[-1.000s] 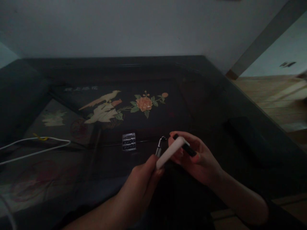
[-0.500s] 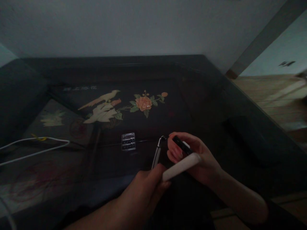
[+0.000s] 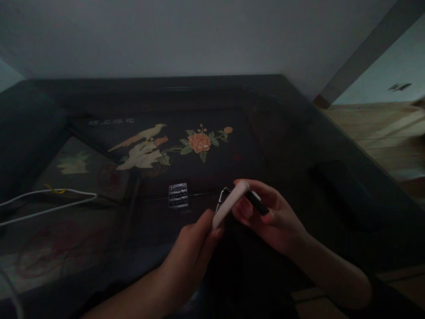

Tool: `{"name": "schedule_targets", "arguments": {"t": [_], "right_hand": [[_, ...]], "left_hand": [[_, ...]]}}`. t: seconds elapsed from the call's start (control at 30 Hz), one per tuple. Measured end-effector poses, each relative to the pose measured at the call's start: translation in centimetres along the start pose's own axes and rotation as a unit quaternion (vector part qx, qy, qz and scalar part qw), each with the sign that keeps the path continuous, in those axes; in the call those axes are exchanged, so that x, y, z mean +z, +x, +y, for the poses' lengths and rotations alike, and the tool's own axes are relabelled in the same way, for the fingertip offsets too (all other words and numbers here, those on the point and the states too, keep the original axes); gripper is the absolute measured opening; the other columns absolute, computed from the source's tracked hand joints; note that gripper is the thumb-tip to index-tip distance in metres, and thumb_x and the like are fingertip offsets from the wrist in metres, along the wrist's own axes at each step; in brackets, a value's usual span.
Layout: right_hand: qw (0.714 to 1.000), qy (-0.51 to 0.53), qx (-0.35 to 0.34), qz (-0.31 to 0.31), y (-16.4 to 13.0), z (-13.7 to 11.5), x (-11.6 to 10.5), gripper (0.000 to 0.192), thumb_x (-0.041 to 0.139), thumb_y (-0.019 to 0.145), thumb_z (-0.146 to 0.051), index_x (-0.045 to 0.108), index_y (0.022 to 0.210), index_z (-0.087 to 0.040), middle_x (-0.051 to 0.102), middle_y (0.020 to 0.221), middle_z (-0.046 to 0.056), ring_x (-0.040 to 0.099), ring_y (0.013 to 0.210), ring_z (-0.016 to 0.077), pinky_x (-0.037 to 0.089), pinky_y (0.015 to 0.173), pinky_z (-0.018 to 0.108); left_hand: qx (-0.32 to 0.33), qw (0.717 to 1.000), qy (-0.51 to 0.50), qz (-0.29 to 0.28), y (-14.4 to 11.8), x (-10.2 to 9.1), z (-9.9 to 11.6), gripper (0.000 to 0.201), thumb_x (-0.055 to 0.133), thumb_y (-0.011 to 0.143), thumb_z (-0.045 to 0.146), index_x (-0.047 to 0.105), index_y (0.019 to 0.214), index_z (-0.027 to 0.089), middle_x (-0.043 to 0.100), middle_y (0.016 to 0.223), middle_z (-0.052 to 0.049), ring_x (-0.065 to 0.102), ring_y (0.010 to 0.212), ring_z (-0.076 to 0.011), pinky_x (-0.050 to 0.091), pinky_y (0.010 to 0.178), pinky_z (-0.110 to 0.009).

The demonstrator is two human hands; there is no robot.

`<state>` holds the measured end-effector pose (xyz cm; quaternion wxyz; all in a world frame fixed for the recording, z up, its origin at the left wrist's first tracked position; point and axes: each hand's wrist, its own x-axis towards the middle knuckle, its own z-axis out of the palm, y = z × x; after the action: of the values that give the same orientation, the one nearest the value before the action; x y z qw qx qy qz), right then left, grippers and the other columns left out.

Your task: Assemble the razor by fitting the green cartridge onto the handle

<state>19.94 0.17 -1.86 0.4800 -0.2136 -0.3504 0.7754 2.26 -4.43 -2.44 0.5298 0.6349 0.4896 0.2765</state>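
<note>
- The dark table, with a shiny top, fills most of the frame; the grey wall is behind it, at the top.
- At the right edge of the frame there is a floor of pale boards.
- Left of the centre, the table shows a bird-and-flower decoration.
- The left hand is at the lower centre; its thumb and fingers are pressed together, pinching the lower end of a white bar.
- The right hand, right of the centre, has curled fingers and pinches a small black piece.
- A dark flat object lies on the right side of the table; its details are too dark to see.
- A white cable with a yellow tie makes a loop at the left edge.
- The white bar is tilted, at the centre, its upper end in front of the black piece. I cannot tell if they touch.
- A clear pack lies left of the hands.
- A thin silver tool shows partly behind the bar.
</note>
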Motion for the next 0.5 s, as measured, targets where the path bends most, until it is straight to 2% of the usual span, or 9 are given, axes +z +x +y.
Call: {"name": "schedule_targets", "arguments": {"t": [0.07, 0.2, 0.37, 0.5], "right_hand": [[1.0, 0.002, -0.001, -0.005, 0.01, -0.03, 0.01, 0.043, 0.087, 0.064, -0.035, 0.075, 0.105, -0.026, 0.059, 0.068, -0.003, 0.046, 0.061, 0.0088, 0.042, 0.056, 0.018], [1.0, -0.001, -0.01, -0.005, 0.08, 0.05, -0.05, 0.046, 0.087, 0.065, -0.035, 0.074, 0.108, -0.025, 0.061, 0.074, -0.002, 0.046, 0.062, 0.0087, 0.043, 0.059, 0.019], [1.0, 0.004, 0.003, 0.004, 0.07, -0.08, 0.14, 0.043, 0.088, 0.062, -0.034, 0.076, 0.103, -0.026, 0.063, 0.072, -0.002, 0.046, 0.06, 0.0097, 0.041, 0.056, 0.021], [1.0, -0.004, -0.003, 0.007, 0.16, -0.06, 0.14, 0.045, 0.088, 0.063, -0.036, 0.075, 0.105, -0.025, 0.064, 0.076, -0.001, 0.046, 0.061, 0.0094, 0.042, 0.057, 0.021]], "left_hand": [[0.006, 1.0, -0.001, -0.006, 0.12, -0.1, 0.0, 0.018, 0.038, 0.094, 0.029, 0.046, 0.081, 0.02, 0.042, 0.061, 0.006, 0.033, 0.051, -0.0092, 0.028, 0.046, -0.019], [0.03, 0.996, 0.018, -0.078, 0.09, -0.16, 0.08, 0.014, 0.042, 0.092, 0.026, 0.044, 0.079, 0.021, 0.044, 0.062, 0.006, 0.036, 0.052, -0.0089, 0.029, 0.048, -0.019], [-0.015, 1.0, 0.0, -0.011, -0.05, -0.12, 0.33, 0.02, 0.036, 0.094, 0.031, 0.048, 0.082, 0.02, 0.043, 0.062, 0.005, 0.035, 0.052, -0.0099, 0.03, 0.048, -0.02], [0.021, 0.998, 0.006, -0.056, -0.15, -0.01, 0.27, 0.015, 0.042, 0.091, 0.028, 0.047, 0.08, 0.02, 0.041, 0.06, 0.007, 0.034, 0.05, -0.0092, 0.028, 0.047, -0.019]]}}
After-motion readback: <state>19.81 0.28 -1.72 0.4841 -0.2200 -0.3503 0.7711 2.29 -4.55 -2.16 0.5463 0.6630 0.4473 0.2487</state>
